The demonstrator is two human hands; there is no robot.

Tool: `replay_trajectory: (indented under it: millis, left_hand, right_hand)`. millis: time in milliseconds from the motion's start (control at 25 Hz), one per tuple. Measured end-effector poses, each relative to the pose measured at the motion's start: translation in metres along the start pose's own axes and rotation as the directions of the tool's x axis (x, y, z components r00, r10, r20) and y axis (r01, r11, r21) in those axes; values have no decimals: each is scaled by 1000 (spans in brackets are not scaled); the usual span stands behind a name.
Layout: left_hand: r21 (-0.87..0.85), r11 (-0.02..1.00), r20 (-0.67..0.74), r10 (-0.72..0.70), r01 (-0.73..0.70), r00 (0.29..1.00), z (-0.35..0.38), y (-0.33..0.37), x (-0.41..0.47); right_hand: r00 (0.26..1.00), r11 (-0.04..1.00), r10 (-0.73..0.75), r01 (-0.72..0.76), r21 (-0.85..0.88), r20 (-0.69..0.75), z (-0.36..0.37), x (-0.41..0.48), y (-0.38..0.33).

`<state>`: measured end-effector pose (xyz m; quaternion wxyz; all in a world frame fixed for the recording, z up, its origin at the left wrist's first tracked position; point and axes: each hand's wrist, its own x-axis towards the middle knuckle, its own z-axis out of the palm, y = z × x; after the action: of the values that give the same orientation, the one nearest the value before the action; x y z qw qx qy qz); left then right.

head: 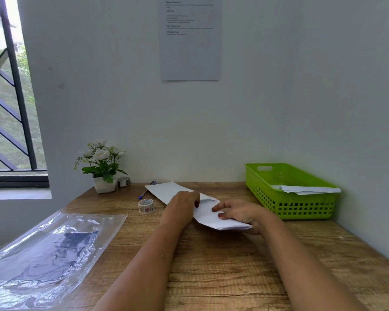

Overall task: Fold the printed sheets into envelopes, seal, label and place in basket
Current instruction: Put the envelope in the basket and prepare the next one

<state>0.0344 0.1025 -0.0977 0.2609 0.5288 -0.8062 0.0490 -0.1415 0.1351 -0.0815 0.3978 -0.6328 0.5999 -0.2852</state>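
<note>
A white envelope (164, 190) lies slanted across the middle of the wooden desk (211, 261). My left hand (182, 206) grips its open end from above, fingers curled over the edge. My right hand (239, 213) holds a folded white sheet (209, 218) whose far end sits at the envelope's mouth, thumb and fingers pinching its right end. A green plastic basket (288, 203) stands at the right against the wall, with white envelopes (305, 189) inside. A roll of patterned tape (146, 205) and a blue pen (142, 195) lie left of the envelope.
A clear plastic sleeve (45, 254) with dark contents covers the desk's front left. A small white pot of flowers (102, 167) and a second tape roll (123, 181) stand at the back left. A printed notice (190, 39) hangs on the wall.
</note>
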Motion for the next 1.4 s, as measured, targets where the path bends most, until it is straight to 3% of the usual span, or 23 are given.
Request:
replay_trajectory:
  millis: [240, 320, 400, 520, 680, 840, 960, 1080, 1200, 1400]
  left_hand:
    - [75, 983, 9, 168, -168, 986, 6, 16, 6]
    - [125, 969, 7, 213, -213, 977, 8, 16, 5]
    - [116, 978, -28, 179, -175, 983, 7, 12, 3]
    - [59, 996, -96, 77, -71, 992, 2, 5, 1]
    - [26, 1000, -15, -3, 4, 1000, 2, 3, 1]
    - [-48, 998, -27, -47, 46, 999, -1, 1, 3]
    - [-91, 994, -11, -63, 62, 998, -1, -1, 3]
    - [-130, 990, -14, -53, 51, 998, -2, 0, 3]
    - [-171, 985, -54, -8, -1, 998, -4, 5, 3]
    - [-216, 969, -104, 100, -121, 990, -8, 23, 2]
  right_hand:
    - [943, 996, 22, 7, 85, -332, 0, 9, 9]
    - [935, 977, 60, 17, 211, -350, -4, 6, 10]
    - [983, 915, 129, -69, 396, -127, -7, -2, 6]
    - [976, 913, 129, -186, 362, 177, -15, -14, 0]
    - [942, 926, 64, -179, 332, 330, -30, -22, 3]
    - [892, 950, -82, -64, 304, 445, -32, -22, 7]
    - [938, 939, -152, 39, 341, 311, -27, -17, 6]
    - [979, 949, -203, 195, 249, 6, -17, -6, 8]
    - [901, 938, -323, 346, 31, -289, -8, 6, 11]
    - [751, 912, -410, 354, -208, -518, -5, 17, 16]
